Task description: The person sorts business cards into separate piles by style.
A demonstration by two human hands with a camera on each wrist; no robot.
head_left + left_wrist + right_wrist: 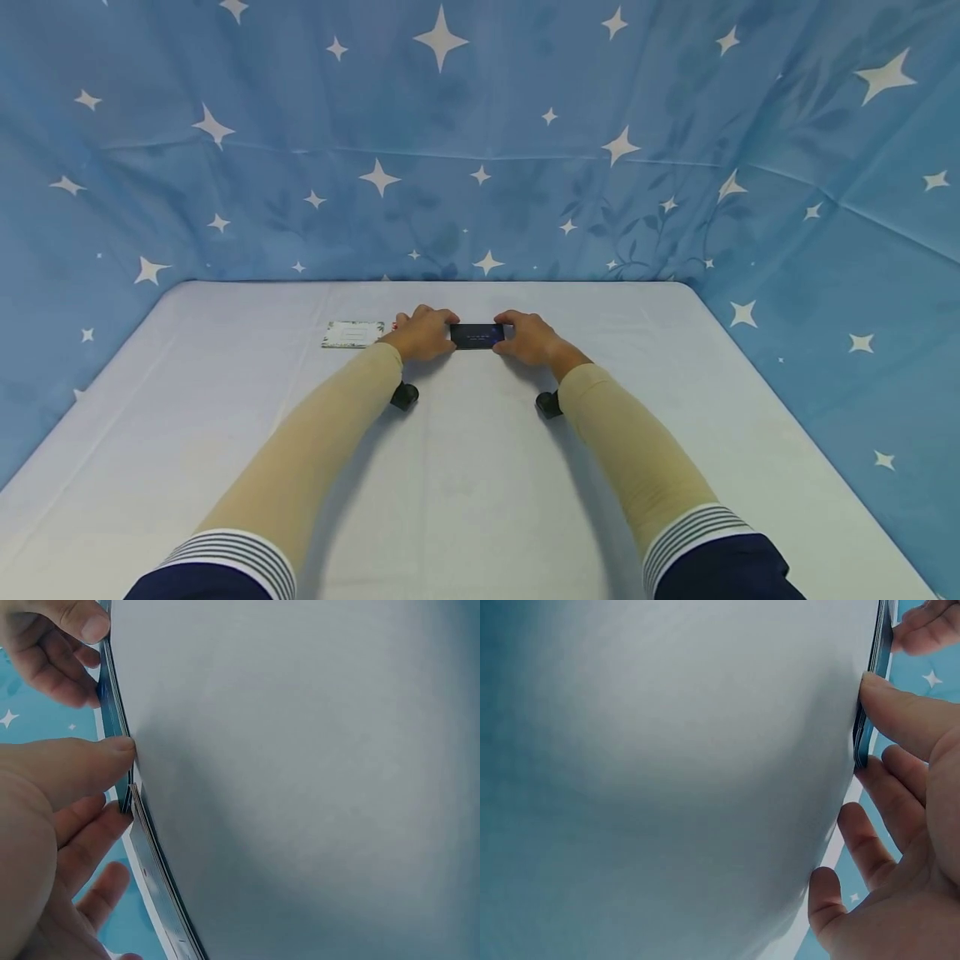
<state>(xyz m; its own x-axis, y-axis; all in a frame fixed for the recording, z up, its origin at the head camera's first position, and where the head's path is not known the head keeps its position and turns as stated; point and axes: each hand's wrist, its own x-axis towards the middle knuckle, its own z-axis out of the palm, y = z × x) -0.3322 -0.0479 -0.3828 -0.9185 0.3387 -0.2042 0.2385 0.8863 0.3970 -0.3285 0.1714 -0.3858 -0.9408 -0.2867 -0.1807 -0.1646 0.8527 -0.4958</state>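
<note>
A small stack of dark blue cards (477,336) lies flat near the table's far side, between my two hands. My left hand (423,333) holds its left end, thumb at the near edge and fingers at the far side. The right hand (531,337) grips the right end in the same way. In the left wrist view, the layered edges of the dark stack (116,705) meet a second, paler stack (161,877) beside the left fingers. In the right wrist view, the right thumb presses the dark stack's edge (868,712).
Left of my left hand lies a white card with a leafy border (352,334). A small red-patterned bit (394,326) shows beside it, mostly hidden by that hand. The white-covered table (480,475) ends at a blue star-patterned curtain (480,208).
</note>
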